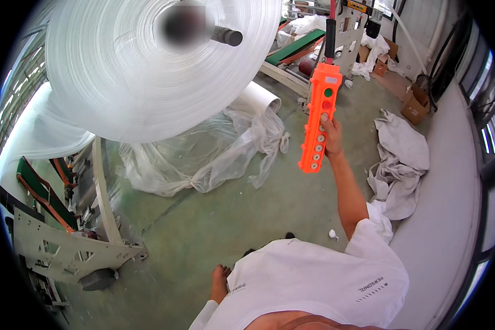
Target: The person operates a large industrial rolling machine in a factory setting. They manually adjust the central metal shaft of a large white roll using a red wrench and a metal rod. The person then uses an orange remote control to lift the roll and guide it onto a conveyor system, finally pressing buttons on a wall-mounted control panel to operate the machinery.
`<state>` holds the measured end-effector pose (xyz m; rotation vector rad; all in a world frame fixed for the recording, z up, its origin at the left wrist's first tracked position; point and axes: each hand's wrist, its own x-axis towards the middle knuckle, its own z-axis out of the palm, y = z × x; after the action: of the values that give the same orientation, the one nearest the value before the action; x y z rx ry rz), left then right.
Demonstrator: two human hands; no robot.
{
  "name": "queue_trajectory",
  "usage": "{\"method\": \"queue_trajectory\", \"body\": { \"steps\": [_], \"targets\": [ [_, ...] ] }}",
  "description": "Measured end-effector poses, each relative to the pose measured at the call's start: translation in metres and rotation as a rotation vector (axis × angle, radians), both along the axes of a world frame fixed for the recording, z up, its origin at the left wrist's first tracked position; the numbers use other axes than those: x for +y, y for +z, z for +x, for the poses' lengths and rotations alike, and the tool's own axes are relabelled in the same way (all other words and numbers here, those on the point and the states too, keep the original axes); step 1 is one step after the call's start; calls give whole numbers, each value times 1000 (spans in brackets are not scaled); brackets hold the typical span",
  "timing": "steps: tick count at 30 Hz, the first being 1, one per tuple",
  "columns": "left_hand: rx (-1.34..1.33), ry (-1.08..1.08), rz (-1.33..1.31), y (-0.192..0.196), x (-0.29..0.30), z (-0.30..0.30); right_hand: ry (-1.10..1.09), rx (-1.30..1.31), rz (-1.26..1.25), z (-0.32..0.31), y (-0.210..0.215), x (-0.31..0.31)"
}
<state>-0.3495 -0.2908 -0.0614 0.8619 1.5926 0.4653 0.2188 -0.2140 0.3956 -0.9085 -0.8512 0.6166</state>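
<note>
My right hand (331,135) is closed around an orange pendant control (317,124), with the thumb on one of its face buttons. A green button and a red one sit near its upper end, with several pale round ones below. The pendant hangs upright from a black-sleeved cable (330,38). Low beside my body, my left hand (220,273) has its fingers curled in, and nothing shows in it. Ahead and to the left, a huge roll of whitish plastic film (104,66) is up off the floor, with a dark shaft end (227,36) sticking out near its core.
Crumpled clear film (203,165) lies on the green floor beneath the roll, by a white tube (261,96). A machine frame (66,242) stands at left. Grey-white sheeting (399,159) is heaped by the right wall, near a cardboard box (416,104). Another frame (349,41) stands behind the pendant.
</note>
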Motion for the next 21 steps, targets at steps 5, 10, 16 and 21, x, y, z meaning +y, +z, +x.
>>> {"method": "queue_trajectory", "body": {
  "steps": [5, 10, 16, 21],
  "targets": [
    [-174, 413, -263, 61, -5, 47, -40, -29, 11, 9, -3, -11],
    [-152, 453, -241, 59, -11, 44, -42, -8, 1, 1, -2, -9],
    [-185, 434, -268, 58, -7, 46, -28, -6, 0, 3, 0, -9],
    [-275, 349, -252, 61, -9, 42, 10, 7, -3, 4, -1, -7]
  ]
}}
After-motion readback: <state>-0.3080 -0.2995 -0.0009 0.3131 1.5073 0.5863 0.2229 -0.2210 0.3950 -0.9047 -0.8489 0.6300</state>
